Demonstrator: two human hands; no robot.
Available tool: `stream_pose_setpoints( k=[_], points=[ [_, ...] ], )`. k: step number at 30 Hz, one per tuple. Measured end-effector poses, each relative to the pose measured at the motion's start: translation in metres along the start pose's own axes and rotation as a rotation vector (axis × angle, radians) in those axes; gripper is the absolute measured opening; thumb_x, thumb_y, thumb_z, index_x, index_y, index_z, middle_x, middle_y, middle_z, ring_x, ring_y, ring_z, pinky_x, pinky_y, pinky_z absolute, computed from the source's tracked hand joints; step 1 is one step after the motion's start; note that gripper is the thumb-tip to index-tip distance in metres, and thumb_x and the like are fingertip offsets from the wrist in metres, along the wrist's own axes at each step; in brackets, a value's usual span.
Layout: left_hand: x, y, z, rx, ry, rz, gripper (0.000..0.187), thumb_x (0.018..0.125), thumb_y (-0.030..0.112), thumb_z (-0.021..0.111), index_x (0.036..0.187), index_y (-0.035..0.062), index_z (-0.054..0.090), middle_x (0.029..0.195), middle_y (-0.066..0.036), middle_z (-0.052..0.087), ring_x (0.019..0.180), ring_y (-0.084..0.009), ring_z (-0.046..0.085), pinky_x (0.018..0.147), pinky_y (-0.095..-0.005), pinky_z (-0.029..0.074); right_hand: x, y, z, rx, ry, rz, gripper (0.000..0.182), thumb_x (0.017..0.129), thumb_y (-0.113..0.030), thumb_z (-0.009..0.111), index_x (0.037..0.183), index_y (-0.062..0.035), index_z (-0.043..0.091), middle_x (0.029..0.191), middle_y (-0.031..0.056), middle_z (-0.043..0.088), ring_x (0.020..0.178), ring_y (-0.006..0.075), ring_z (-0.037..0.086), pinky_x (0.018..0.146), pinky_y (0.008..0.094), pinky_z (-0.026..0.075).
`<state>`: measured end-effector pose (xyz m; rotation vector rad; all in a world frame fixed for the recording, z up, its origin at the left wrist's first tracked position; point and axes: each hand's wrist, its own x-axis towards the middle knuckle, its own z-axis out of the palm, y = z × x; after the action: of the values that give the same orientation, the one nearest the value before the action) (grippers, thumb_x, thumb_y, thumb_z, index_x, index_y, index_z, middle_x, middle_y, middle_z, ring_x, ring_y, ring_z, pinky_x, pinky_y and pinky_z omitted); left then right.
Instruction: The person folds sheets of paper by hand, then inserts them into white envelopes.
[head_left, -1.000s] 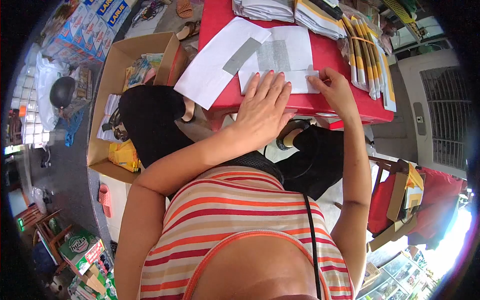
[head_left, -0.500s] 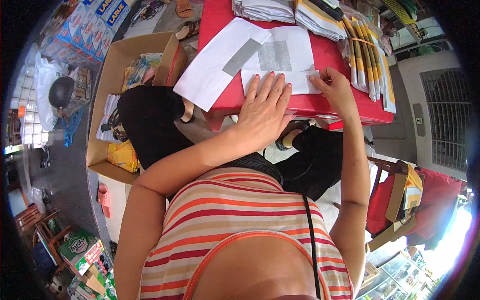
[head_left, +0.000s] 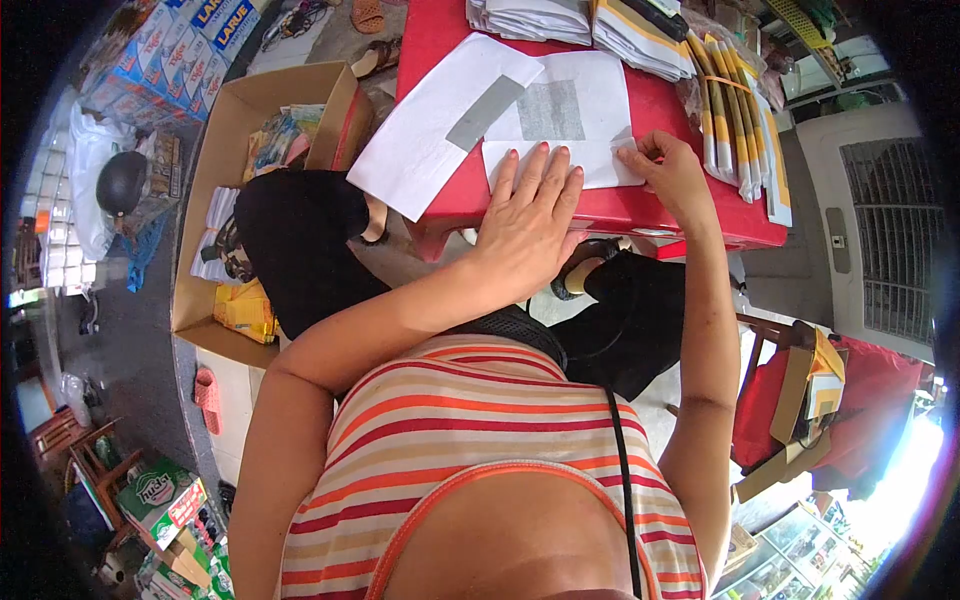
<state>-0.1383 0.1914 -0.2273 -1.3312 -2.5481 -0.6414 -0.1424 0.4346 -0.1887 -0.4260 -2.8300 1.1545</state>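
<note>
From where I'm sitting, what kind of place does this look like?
Possibly a small shop or storeroom: stacked LARUE cartons, a glass display case and bundled envelopes suggest it.

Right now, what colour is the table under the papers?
The table is red; it shows best in the head view.

So the only cam was on the wearer's head, looking forward and pretty steeply down. The striped top (head_left: 480,410) was super close and filled the bottom middle, with the left hand (head_left: 527,225), right hand (head_left: 668,180) and folded paper (head_left: 603,165) further out, above center. The red table (head_left: 662,112) ran up to the top edge. Really wide lens too: the room bent around both sides, and the corners went black.
</note>
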Motion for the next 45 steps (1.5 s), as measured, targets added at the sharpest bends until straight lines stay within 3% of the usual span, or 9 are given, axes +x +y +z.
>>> stream_pose_setpoints(
  k=[4,6,7,10,13,23,32,36,45],
  points=[
    [-0.002,-0.001,0.0,-0.002,-0.013,0.016,0.071,0.092,0.04,0.064,0.144,-0.004,0.046,0.153,-0.026,0.038,0.146,-0.0433,0.028,0.119,-0.0612,0.015,-0.014,-0.016,0.0,0.072,0.021,0.132,0.03,0.087,-0.021,0.076,0.099,0.0033,0.065,0.092,0.0165,0.069,0.082,0.0241,0.067,0.073,0.0395,0.051],
    [-0.003,-0.001,0.003,0.004,-0.015,0.015,0.075,0.09,0.042,0.066,0.145,-0.0037,0.045,0.154,-0.026,0.036,0.146,-0.0439,0.027,0.119,-0.0623,0.014,-0.033,-0.019,0.005,-0.442,0.436,-0.363,0.032,0.086,-0.014,0.074,0.111,0.0002,0.062,0.115,0.0175,0.066,0.104,0.0304,0.063,0.086,0.0432,0.049],
    [-0.002,0.0,0.002,0.001,-0.015,0.015,0.075,0.09,0.042,0.066,0.145,-0.0037,0.045,0.154,-0.026,0.036,0.146,-0.0439,0.027,0.119,-0.0623,0.014,-0.046,-0.034,0.007,-0.478,0.447,-0.386,0.036,0.085,-0.01,0.072,0.118,-0.0038,0.061,0.129,0.0147,0.06,0.117,0.0318,0.056,0.097,0.0465,0.042],
    [-0.002,0.0,0.0,-0.011,-0.093,-0.02,0.075,0.092,0.04,0.063,0.15,-0.003,0.039,0.159,-0.023,0.03,0.15,-0.041,0.021,0.121,-0.0593,0.012,-0.078,-0.059,0.024,-0.529,0.305,-0.621,0.037,0.086,-0.013,0.071,0.121,-0.0044,0.062,0.127,0.0113,0.062,0.12,0.0282,0.058,0.102,0.0481,0.039],
    [-0.002,-0.002,0.006,0.043,-0.017,0.004,0.071,0.083,0.035,0.068,0.14,-0.0054,0.053,0.156,-0.026,0.034,0.148,-0.0439,0.024,0.12,-0.0624,0.014,-0.087,-0.054,0.049,-0.535,0.165,-0.666,0.041,0.091,-0.02,0.067,0.128,-0.0038,0.062,0.133,0.0102,0.062,0.129,0.0246,0.055,0.11,0.0478,0.033],
    [-0.002,-0.002,0.006,0.062,-0.05,-0.001,0.075,0.081,0.033,0.069,0.143,-0.0042,0.051,0.156,-0.025,0.034,0.148,-0.0441,0.024,0.12,-0.0633,0.013,-0.088,-0.038,0.057,-0.454,0.102,-0.593,0.05,0.096,-0.025,0.062,0.14,-0.0025,0.054,0.148,0.016,0.052,0.137,0.0272,0.05,0.117,0.0514,0.027],
    [-0.023,-0.014,-0.025,0.089,-0.122,0.012,0.083,0.089,0.042,0.069,0.15,-0.0041,0.037,0.157,-0.031,0.027,0.149,-0.0464,0.02,0.12,-0.0616,0.013,-0.088,0.0,0.028,-0.709,0.188,-0.431,0.049,0.1,-0.031,0.057,0.142,-0.0057,0.054,0.15,0.0103,0.052,0.14,0.0235,0.048,0.118,0.053,0.026],
    [-0.021,-0.012,-0.038,0.086,-0.146,-0.031,0.081,0.089,0.042,0.069,0.147,-0.0075,0.039,0.153,-0.037,0.029,0.148,-0.0475,0.023,0.121,-0.0595,0.013,-0.082,-0.007,0.027,-0.695,0.253,-0.512,0.039,0.098,-0.026,0.06,0.131,-0.0045,0.061,0.137,0.012,0.061,0.127,0.0282,0.057,0.111,0.0508,0.035],
    [0.03,-0.002,-0.006,0.04,-0.154,0.01,0.076,0.091,0.046,0.064,0.142,-0.0068,0.045,0.153,-0.026,0.038,0.147,-0.0425,0.028,0.12,-0.0603,0.015,-0.063,-0.014,0.014,-0.484,0.159,-0.545,0.027,0.089,-0.016,0.069,0.111,-0.0006,0.064,0.123,0.0129,0.062,0.107,0.0337,0.057,0.092,0.0458,0.045]
  ],
)
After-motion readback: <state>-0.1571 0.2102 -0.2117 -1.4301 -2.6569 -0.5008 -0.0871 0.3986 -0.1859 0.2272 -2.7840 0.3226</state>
